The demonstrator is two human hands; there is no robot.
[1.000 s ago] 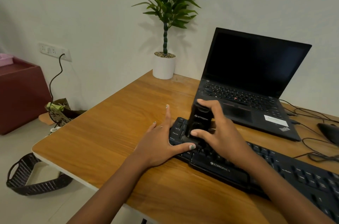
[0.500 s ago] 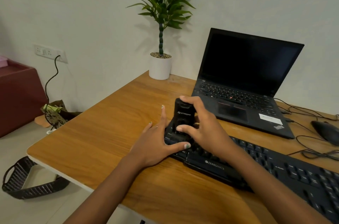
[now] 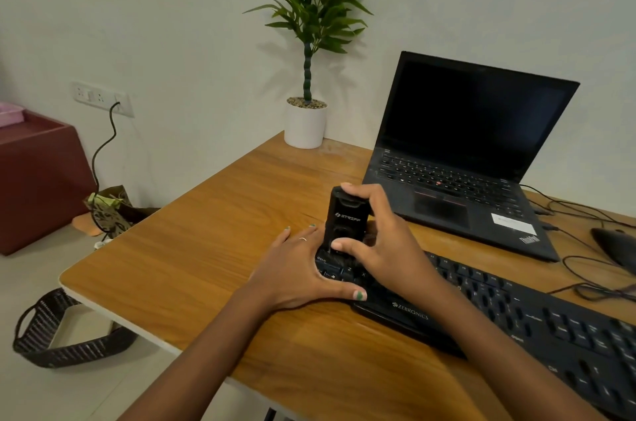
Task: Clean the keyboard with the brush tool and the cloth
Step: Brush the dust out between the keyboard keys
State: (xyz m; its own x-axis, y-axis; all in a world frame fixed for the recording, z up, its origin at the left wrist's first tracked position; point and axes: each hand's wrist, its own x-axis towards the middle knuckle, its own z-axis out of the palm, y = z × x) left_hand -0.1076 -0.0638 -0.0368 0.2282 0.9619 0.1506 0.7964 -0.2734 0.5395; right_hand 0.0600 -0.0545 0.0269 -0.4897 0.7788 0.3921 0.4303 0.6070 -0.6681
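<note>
from the head view, your right hand (image 3: pixel 382 248) grips the upright black block-shaped brush tool (image 3: pixel 345 218), index finger over its top and thumb on its lower front, its base pressed on the left end of the long black plastic keyboard (image 3: pixel 537 320). your left hand (image 3: pixel 296 276) lies flat with fingers straight, thumb along the keyboard's near edge, bracing that end on the brown wooden table (image 3: pixel 192 265). an open black laptop (image 3: pixel 457 159) stands behind.
</note>
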